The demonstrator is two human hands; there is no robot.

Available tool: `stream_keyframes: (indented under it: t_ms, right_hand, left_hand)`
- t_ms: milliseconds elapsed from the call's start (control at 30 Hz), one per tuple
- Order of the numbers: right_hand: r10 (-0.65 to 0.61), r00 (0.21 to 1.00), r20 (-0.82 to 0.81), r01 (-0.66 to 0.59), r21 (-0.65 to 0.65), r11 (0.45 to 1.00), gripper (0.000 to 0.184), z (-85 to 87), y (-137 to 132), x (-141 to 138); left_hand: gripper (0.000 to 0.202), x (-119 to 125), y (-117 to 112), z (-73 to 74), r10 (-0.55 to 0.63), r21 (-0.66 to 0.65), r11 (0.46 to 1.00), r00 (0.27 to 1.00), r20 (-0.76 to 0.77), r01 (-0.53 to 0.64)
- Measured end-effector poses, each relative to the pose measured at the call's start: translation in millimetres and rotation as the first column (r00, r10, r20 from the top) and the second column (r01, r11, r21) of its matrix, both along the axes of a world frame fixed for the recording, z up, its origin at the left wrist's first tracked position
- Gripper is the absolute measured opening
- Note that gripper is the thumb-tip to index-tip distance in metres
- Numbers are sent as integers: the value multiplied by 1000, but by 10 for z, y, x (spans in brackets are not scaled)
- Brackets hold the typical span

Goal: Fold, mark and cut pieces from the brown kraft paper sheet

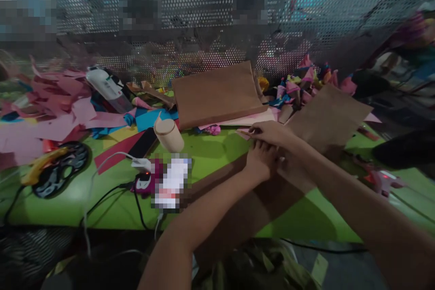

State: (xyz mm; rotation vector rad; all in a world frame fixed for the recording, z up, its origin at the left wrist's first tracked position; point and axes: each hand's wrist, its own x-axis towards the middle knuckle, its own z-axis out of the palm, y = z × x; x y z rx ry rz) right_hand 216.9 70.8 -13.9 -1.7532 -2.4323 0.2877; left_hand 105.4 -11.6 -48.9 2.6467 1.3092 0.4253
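Over the green table my right hand pinches a small piece of paper, its narrow pinkish-brown tip sticking out to the left of my fingers. Just below it my left hand is closed, fingers curled and pressed together right under the right hand. What lies beneath those fingers is hidden. A brown paper sheet slants out behind my right wrist. Under my forearms stretches a darker brown sheet, partly in shadow.
Folded brown paper stands behind a tape roll. A phone, power strip and cables sit left. Pink paper scraps pile farther left, near a yellow-handled tool. A pink device lies right. Perforated metal rises behind.
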Motion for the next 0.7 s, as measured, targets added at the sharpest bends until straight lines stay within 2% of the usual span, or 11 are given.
stream_keyframes:
  t_ms: [133, 300, 433, 533, 567, 600, 633, 700]
  right_hand:
    - [-11, 994, 107, 16, -45, 999, 23, -13, 114, -124]
    - [-54, 989, 136, 54, 2, 999, 21, 44, 65, -201]
    - [-132, 988, 77, 124, 101, 987, 28, 192, -44, -110]
    - [-110, 990, -92, 125, 176, 976, 33, 311, -218, 44]
    - [-52, 955, -291, 116, 209, 971, 36, 335, -305, 95]
    - [6, 878, -479, 113, 218, 969, 44, 347, -406, 142]
    - [45, 789, -612, 95, 194, 976, 51, 349, -521, 184]
    - [22, 629, -777, 90, 101, 991, 43, 324, -775, 252]
  left_hand:
    - [61, -72, -83, 62, -10, -7, 1000, 997, -77, 9]
    - [66, -274, -265, 233, -84, -78, 994, 980, -180, 71]
    - [63, -654, -597, 376, -143, -61, 989, 977, -158, 134]
    - [64, -954, -918, 452, -109, -96, 991, 982, -156, 95]
    - [65, -1036, -1024, 472, -95, -118, 990, 981, -167, 76]
    - [66, -1108, -1125, 487, -81, -134, 989, 982, -171, 58]
    - [66, -1173, -1220, 495, -62, -149, 988, 983, -173, 36]
    - [66, -1296, -1390, 483, -9, -164, 986, 984, -178, -21]
